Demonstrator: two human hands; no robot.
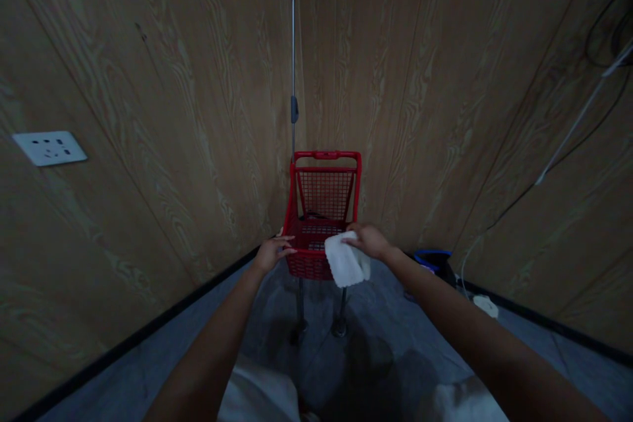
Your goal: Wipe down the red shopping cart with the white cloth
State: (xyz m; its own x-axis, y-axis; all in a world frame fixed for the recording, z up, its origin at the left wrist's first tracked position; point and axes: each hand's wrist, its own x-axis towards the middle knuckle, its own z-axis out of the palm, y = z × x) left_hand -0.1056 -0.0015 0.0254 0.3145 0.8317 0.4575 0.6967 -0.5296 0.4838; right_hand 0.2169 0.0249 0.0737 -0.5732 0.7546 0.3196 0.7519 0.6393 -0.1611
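Observation:
A small red shopping cart (309,265) stands in the corner, its basket front towards me and its handle at the back. My left hand (271,252) grips the basket's front left corner, with the fingers over the rim. In my right hand (368,241) is a white cloth (345,262), which hangs over the front right corner of the basket. The cloth covers that part of the rim and the fingers are partly hidden behind it. Two metal legs with casters show below the basket.
Wood-patterned walls (217,112) meet behind the cart. A thin metal pole (293,53) rises behind it. On the left wall is a white socket plate (50,148). A dark bin with a blue rim (432,256) and a white round object (485,306) sit on the floor at right, near hanging cables.

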